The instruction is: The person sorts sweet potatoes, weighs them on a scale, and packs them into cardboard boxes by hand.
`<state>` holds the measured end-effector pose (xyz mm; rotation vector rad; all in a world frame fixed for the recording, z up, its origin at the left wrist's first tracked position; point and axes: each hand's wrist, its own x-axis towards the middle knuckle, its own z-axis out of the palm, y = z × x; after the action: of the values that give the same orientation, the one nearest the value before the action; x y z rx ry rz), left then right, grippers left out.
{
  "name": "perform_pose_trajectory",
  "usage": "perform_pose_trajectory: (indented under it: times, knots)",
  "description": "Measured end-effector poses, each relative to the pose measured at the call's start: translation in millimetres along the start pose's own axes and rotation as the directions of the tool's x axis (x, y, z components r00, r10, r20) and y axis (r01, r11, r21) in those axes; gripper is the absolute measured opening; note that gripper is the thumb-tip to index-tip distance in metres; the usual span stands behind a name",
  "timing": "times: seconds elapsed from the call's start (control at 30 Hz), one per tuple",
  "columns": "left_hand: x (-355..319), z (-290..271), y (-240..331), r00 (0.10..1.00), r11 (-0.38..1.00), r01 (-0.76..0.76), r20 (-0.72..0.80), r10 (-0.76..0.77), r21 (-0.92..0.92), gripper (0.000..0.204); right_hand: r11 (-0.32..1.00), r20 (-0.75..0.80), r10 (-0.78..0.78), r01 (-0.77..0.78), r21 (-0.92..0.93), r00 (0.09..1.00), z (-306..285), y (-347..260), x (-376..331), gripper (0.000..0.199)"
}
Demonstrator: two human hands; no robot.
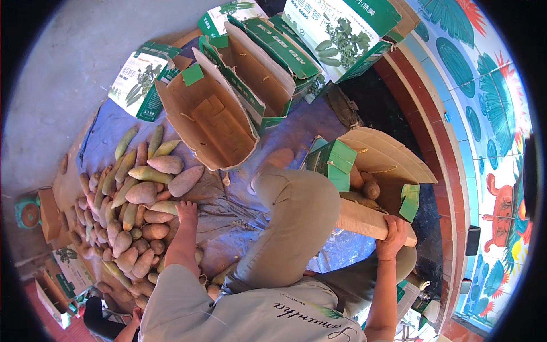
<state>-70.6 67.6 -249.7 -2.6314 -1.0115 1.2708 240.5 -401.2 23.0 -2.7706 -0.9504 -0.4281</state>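
Observation:
My left hand (187,213) is at the right edge of a heap of tubers, its fingers closed at the end of a pale green radish (163,207). Around it lie pinkish-brown sweet potatoes (142,192) and more long green radishes. With my right hand (393,236) I grip the near cardboard flap (364,219) of an opened box (393,154) beside my knee. Inside that box are several brownish tubers (369,188), partly hidden by the flap and by my leg.
Opened cartons (208,114) with green-and-white printing stand at the far side. A blue sheet (296,128) lies beneath the heap. A painted tiled wall (478,114) curves along the right. At lower left are another person's hand (137,315) and a carton (74,271).

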Motion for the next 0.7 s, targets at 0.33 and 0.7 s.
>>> perform_pose_trajectory:
  times: [0.33, 0.7]
  knots:
    - [8.7, 12.6, 1.0, 0.997, 0.987, -0.04, -0.055, 0.049, 0.154, 0.03, 1.0, 0.01, 0.009, -0.009, -0.007, 1.0, -0.9, -3.8, 2.2, 0.026]
    - [-8.2, -4.4, 6.5, 0.881, 0.946, -0.319, -0.35, 0.32, 0.06, 0.037, 1.0, -0.035, 0.002, -0.002, -0.002, 0.999, 4.4, -2.6, 3.5, 0.025]
